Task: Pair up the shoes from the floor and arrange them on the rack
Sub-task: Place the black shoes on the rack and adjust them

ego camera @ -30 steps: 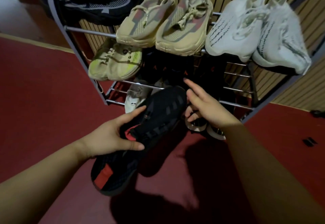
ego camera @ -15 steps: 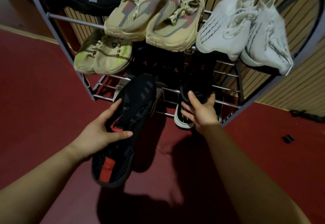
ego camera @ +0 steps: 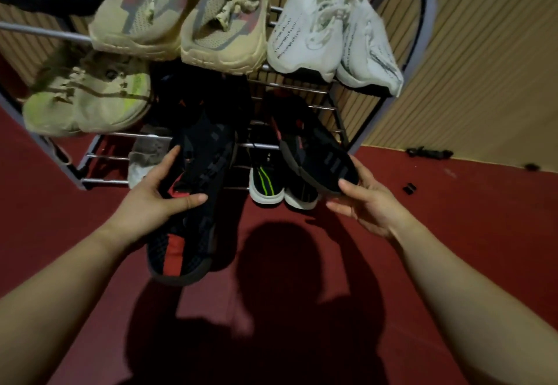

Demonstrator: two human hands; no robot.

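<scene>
Near the frame's centre, a black-and-red shoe (ego camera: 208, 149) is gripped by the left hand (ego camera: 154, 200), thumb laid across its upper, fingers (ego camera: 170, 158) curled along its side. Its mate (ego camera: 320, 155), centre right, is pinched at one end by the right hand (ego camera: 367, 206). On the rack (ego camera: 120, 134) above, a beige pair (ego camera: 223, 31), a white pair (ego camera: 311, 37) and a yellow-green pair (ego camera: 90, 97) are already set. The held pair is judged not yet shelved.
</scene>
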